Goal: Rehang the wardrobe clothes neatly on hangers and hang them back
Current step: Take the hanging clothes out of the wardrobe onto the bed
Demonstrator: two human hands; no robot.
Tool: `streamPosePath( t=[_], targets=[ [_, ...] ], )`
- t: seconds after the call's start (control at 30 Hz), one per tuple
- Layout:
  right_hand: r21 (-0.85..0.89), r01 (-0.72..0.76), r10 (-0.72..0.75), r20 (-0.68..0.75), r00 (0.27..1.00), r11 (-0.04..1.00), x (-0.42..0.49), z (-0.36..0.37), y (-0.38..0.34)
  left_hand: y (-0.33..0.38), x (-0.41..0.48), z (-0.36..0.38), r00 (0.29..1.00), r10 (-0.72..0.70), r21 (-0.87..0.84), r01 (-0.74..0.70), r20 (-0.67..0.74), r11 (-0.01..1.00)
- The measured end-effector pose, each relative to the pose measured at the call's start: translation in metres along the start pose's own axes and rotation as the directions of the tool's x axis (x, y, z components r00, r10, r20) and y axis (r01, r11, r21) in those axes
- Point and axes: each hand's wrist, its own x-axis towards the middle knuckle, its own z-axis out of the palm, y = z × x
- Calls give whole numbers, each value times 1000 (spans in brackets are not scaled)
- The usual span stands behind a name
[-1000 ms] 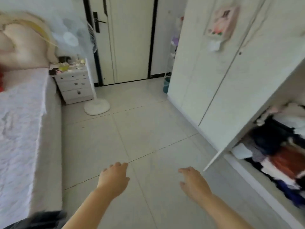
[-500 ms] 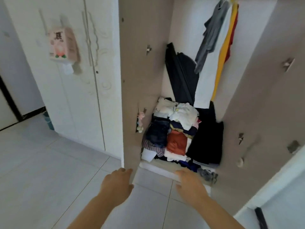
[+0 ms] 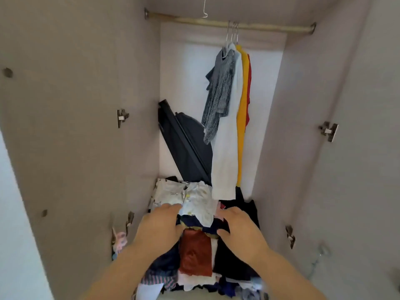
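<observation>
A heap of loose clothes fills the wardrobe floor: a white garment on top, a navy piece under it, a rust-red one in front. My left hand rests on the left side of the heap, fingers reaching under the white garment's edge. My right hand lies on the right side, fingers curled over the navy cloth. On the wooden rail hang grey, white, yellow and red garments on wire hangers. One empty wire hanger hook hangs at the rail's left.
A black folded object leans against the white back wall. Both wardrobe doors stand open, left door and right door, with metal hinges. A small pink item hangs at the lower left hinge.
The view swung from the bedroom floor to the open wardrobe and closed in. Both hands went from hovering over the tiles to lying on the clothes heap.
</observation>
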Motion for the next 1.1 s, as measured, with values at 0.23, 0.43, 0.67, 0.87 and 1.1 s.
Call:
streamPosePath(
  t=[0.23,0.43,0.67,0.87,1.1],
  targets=[
    [-2,122,-120,-197,973,993,143,-55,21,6,147,-39,979,42,-74,-58,-197,996],
    [-59,249,-253,-361,898,967,263,-110,35,10,256,-77,921,18,-132,-75,-390,988],
    [-105,327,-336,-481,810,939,376,-169,44,13,362,-127,801,-4,-139,-99,-599,985],
    [-270,285,-392,-579,715,920,455,-204,41,-1,446,-161,725,19,-134,-153,-689,979],
    [-363,124,-350,-662,662,923,543,-238,41,-27,530,-170,696,85,-127,-248,-713,961]
  ],
)
